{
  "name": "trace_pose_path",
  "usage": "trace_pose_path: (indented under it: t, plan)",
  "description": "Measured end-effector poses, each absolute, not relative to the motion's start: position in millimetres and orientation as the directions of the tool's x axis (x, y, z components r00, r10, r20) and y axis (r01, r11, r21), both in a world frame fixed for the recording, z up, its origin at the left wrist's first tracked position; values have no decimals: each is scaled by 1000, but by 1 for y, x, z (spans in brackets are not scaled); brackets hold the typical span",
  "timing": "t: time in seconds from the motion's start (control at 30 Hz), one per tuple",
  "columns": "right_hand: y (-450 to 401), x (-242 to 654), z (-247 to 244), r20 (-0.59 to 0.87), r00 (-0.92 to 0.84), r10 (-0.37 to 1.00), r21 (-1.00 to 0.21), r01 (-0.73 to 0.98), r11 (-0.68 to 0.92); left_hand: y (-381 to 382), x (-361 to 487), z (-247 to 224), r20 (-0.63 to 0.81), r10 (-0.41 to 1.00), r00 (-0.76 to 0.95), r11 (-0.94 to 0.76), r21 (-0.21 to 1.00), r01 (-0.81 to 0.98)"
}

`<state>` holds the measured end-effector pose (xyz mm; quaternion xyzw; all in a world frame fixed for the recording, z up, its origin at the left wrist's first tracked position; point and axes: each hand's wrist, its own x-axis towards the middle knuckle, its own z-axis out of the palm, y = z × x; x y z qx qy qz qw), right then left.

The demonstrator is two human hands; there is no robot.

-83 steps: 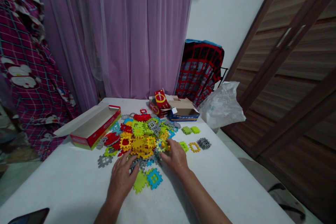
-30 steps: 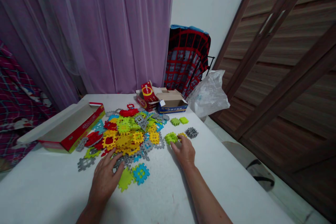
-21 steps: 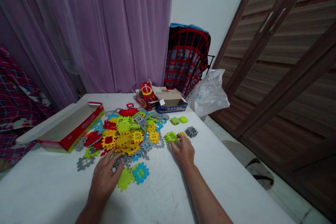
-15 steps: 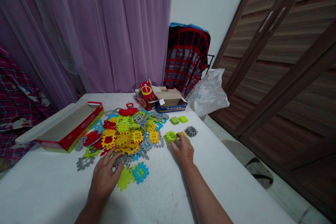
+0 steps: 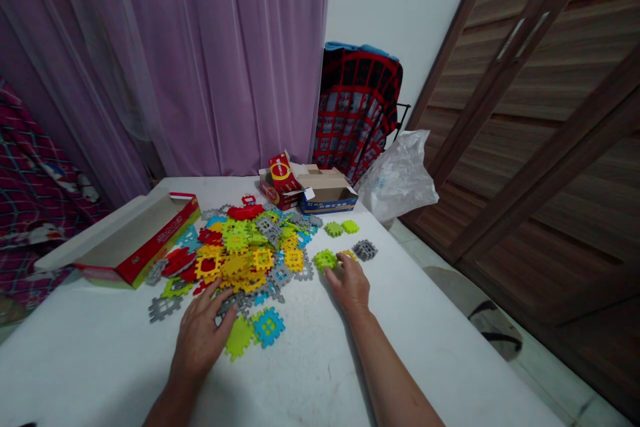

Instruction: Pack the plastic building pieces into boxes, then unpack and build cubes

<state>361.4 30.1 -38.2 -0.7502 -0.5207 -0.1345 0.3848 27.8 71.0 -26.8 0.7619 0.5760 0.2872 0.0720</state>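
Observation:
A heap of interlocking plastic tiles (image 5: 237,263) in yellow, green, red, grey and blue lies on the white table. At its near edge is my left hand (image 5: 203,330), fingers spread over some grey tiles, nothing visibly gripped. Close to its thumb lie a flat lime-green tile (image 5: 239,338) and a blue window tile (image 5: 269,327). My right hand (image 5: 351,283) rests right of the heap, thumb and forefinger apart. Its thumb is by a green tile stack (image 5: 325,259), and its fingers partly cover a yellow tile (image 5: 349,255). Grey stacked tiles (image 5: 365,250) sit just beyond.
Two smaller green tile groups (image 5: 334,229) lie farther back. An open red box (image 5: 163,240) stands on the left; a red box (image 5: 283,177) and a blue box (image 5: 330,202) stand at the far edge. A clear plastic bag (image 5: 400,177) hangs beyond the right edge.
Both hands hold nearly the same positions and the tiles stay put. Only the camera view has shifted very slightly.

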Motion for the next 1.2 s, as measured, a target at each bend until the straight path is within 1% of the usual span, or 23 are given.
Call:
trace_pose_path:
  t: [0.2,0.5,0.73,1.0,1.2]
  plan:
    - [30,360,-37,592,425,684,-433,884,-175,71,27,-27,364,915,176,-333,432,838]
    - [25,359,-33,610,381,695,-385,909,-161,72,26,-29,354,917,184,-337,440,833]
    - [26,360,-34,582,386,716,-374,909,-186,72,26,-27,349,917,193,-343,446,826]
    - [26,360,-33,594,364,717,-354,919,-174,70,27,-25,336,924,185,-326,436,839]
    - [26,358,-30,559,382,736,-354,912,-205,72,25,-29,358,914,190,-341,425,838]
